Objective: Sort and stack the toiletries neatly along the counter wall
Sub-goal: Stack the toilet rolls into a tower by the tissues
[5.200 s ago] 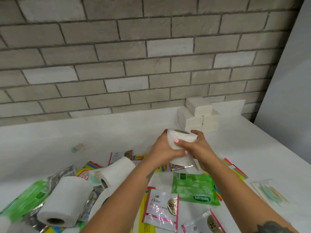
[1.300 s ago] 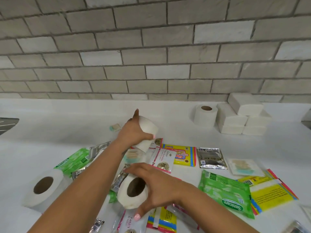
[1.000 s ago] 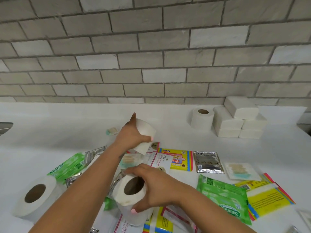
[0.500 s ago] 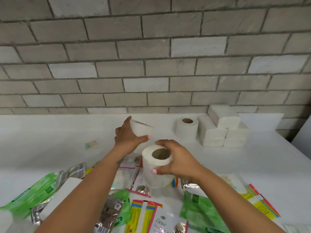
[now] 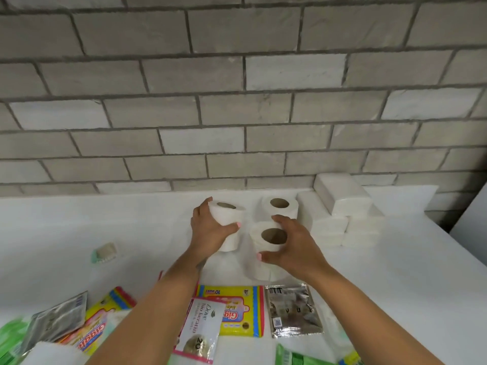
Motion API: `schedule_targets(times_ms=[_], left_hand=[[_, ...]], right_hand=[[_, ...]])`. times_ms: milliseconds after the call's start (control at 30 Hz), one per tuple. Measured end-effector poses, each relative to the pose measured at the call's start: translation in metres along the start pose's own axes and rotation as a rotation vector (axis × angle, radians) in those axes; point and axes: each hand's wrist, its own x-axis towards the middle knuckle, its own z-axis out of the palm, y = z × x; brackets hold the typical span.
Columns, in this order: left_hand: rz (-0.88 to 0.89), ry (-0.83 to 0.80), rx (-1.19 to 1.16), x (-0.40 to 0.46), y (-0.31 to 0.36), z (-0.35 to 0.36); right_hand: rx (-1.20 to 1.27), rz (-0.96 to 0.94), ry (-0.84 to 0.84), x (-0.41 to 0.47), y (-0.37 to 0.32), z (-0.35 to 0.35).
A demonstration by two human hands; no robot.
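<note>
My left hand [image 5: 208, 229] grips a white toilet roll [image 5: 228, 216] upright, close to the counter's back wall. My right hand [image 5: 292, 245] grips a second upright toilet roll [image 5: 263, 262] just in front of a third roll [image 5: 279, 208] that stands by the wall. To the right of that roll is a stack of white tissue packs [image 5: 342, 209]. Whether the two held rolls touch the white counter [image 5: 79, 233] I cannot tell.
Loose packets lie at the front: a yellow wipes pack [image 5: 238, 312], a Dove sachet [image 5: 201, 327], a silver sachet [image 5: 292, 310], green wipes packs [image 5: 297, 358] and more at the lower left [image 5: 66, 325]. A small green-and-beige item [image 5: 105, 252] lies on the left. Brick wall behind.
Both hands have carried their rolls forward and right toward the wall, up to the standing roll and the tissue stack. The right hand's roll has been turned upright.
</note>
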Motion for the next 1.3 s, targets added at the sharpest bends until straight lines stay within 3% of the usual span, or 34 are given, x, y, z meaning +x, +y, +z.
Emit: schedule_targets(times_ms=[300,500,800,1300], left_hand=[[-0.008,-0.041,-0.136,0.03,-0.018,0.041],[0.047,-0.048,0.025,0.04,-0.025,0.062],[0.007,-0.04,-0.052,0.043,-0.026,0.072],[-0.056,-0.028,-0.058,0.042,-0.032,0.074]], right_hand=[[-0.091,0.093,0.099,0.028,0.016,0.017],[-0.076,0.122,0.111,0.034,0.025,0.021],[-0.31,0.033,0.075,0.036,0.021,0.011],[-0.243,-0.067,0.094,0.032,0.023,0.023]])
